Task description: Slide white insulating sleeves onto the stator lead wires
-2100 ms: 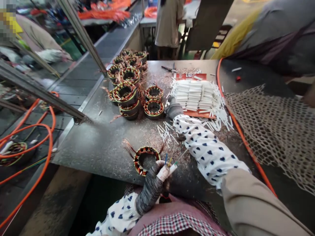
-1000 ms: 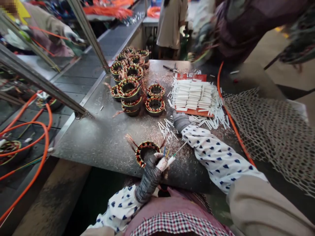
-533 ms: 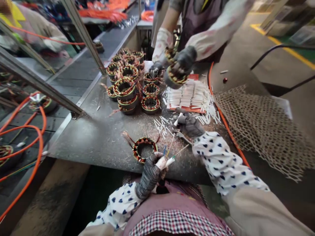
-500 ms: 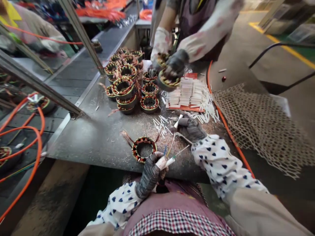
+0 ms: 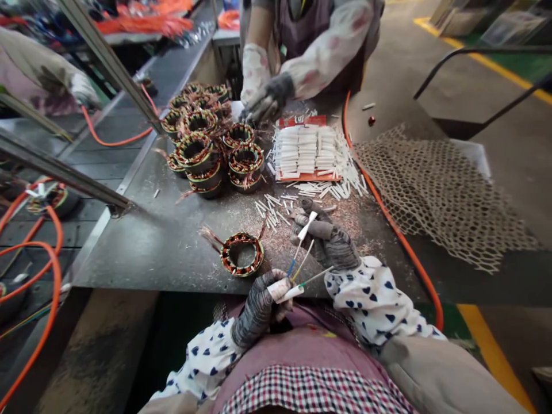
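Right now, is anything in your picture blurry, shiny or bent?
Head view: pale glare on the metal table, left of the wound ring; head view, top left: the orange bundles look soft; head view, left side: the metal posts slant steeply, perhaps partly wide-lens stretch.

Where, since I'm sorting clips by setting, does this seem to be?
Probably a factory assembly workshop: copper-wound rings stacked on a metal bench, a heap of small white tubes beside them, and another gloved worker across the bench.

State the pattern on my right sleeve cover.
Dark blue hearts on white; the head view shows your right sleeve cover best.
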Tool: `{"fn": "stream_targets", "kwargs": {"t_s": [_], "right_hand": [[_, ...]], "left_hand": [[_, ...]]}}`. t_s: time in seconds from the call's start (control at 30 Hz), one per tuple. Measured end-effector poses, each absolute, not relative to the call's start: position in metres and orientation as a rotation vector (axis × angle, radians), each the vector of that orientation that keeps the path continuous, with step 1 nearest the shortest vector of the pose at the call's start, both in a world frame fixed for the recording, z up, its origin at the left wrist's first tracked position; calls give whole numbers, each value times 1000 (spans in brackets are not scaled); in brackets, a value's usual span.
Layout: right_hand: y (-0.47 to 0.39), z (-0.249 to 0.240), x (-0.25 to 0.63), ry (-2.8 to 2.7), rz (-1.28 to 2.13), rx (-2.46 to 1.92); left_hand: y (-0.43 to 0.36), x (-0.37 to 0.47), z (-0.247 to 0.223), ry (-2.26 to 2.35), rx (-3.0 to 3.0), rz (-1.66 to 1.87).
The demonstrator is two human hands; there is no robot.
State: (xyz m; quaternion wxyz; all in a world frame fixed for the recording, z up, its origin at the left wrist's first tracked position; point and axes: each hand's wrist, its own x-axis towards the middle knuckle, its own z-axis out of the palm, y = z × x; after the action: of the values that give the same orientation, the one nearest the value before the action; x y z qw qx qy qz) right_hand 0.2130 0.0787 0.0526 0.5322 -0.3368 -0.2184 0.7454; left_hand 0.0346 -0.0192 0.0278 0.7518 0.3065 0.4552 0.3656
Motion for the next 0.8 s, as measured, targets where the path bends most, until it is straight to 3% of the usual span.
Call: {"fn": "stream_targets", "kwargs": {"t_s": [0.13, 0.4, 0.63, 0.8], "right_hand": [[80, 54, 227, -735, 1958, -825], [80, 52, 230, -674, 1655, -806], [77, 55, 223, -820, 1893, -740], [80, 34, 220, -1353, 2246, -531]], "left_hand": [[-20, 35, 30, 978, 664, 847], [-23, 36, 27, 942, 613, 840], [-20, 39, 29, 883, 522, 808], [-17, 39, 25, 809, 619, 790]]}}
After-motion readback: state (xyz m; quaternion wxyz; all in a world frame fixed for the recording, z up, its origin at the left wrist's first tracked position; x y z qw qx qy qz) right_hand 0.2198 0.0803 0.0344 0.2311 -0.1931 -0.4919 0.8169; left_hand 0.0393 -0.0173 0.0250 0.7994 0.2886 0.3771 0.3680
